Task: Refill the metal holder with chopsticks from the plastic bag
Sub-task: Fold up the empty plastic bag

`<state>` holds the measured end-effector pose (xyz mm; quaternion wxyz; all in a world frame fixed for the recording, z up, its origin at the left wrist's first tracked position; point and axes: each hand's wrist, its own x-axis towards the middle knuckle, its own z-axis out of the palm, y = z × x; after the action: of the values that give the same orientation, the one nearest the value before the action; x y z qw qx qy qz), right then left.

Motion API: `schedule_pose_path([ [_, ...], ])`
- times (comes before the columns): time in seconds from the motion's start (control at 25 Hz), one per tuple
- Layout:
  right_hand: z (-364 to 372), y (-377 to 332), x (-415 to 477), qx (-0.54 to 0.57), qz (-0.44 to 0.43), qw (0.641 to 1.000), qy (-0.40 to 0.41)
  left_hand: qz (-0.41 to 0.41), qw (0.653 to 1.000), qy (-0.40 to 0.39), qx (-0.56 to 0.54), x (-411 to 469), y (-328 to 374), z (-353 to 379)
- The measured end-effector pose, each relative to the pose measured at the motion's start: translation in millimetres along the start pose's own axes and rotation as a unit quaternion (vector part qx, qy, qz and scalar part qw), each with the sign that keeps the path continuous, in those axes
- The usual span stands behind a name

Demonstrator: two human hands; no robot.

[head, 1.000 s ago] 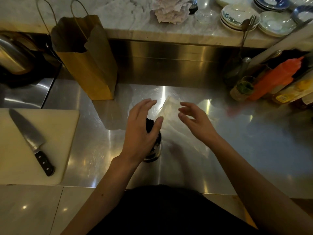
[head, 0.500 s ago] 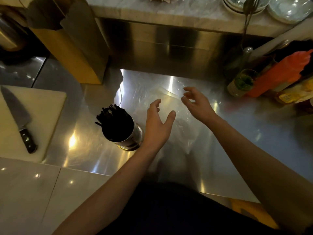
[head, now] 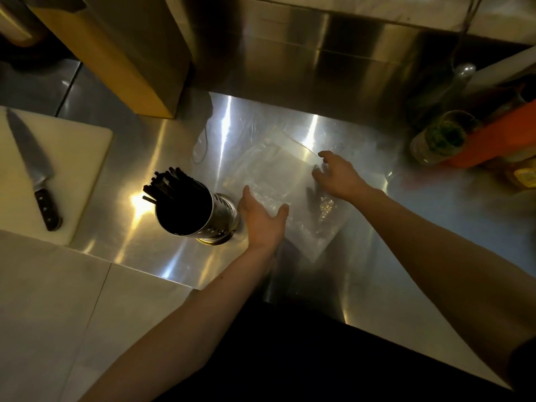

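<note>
A round metal holder (head: pixel 216 220) stands on the steel counter, packed with black chopsticks (head: pixel 171 184) whose tips poke out at its upper left. Right of it lies a clear plastic bag (head: pixel 278 172), flat and crumpled, with no chopsticks visible inside. My left hand (head: pixel 262 220) is open, palm turned toward the bag's near left edge, just right of the holder. My right hand (head: pixel 338 177) rests with spread fingers on the bag's right side. Neither hand holds anything.
A white cutting board (head: pixel 55 172) with a large knife (head: pixel 33 166) lies at the left. A brown paper bag (head: pixel 121 53) stands behind the holder. At the right are a jar of green stuff (head: pixel 441 137), an orange squeeze bottle (head: pixel 493 137) and other bottles. The steel backsplash (head: pixel 319 53) rises behind.
My left hand let go of the holder and moved right to the plastic bag. My right hand dropped onto the bag. The view tilted down and closer.
</note>
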<state>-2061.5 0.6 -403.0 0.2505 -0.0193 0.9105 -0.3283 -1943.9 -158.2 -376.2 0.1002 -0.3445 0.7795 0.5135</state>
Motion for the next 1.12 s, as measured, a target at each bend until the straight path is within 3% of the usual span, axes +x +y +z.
schedule_pose_path([
  [0.2,1.5,8.2,-0.4,0.059,0.044,0.997,-0.009,-0.087,0.994,0.005,-0.058,11.3,-3.1,2.4],
  [0.4,-14.9,13.7,-23.8,0.249,0.048,0.967,0.018,-0.189,0.960,-0.030,-0.205,15.0,0.1,-8.1],
  [0.52,-27.4,8.8,-46.2,0.311,0.034,0.949,0.032,-0.149,0.939,-0.111,-0.291,14.8,7.5,-16.2],
  [0.68,-42.9,-3.5,-79.1,0.352,-0.008,0.935,0.049,-0.074,0.930,-0.144,-0.331,5.8,31.6,-25.0],
  [1.12,-56.9,-38.2,-133.7,0.409,-0.104,0.900,0.107,0.075,0.945,-0.180,-0.264,-37.2,78.2,-89.6],
])
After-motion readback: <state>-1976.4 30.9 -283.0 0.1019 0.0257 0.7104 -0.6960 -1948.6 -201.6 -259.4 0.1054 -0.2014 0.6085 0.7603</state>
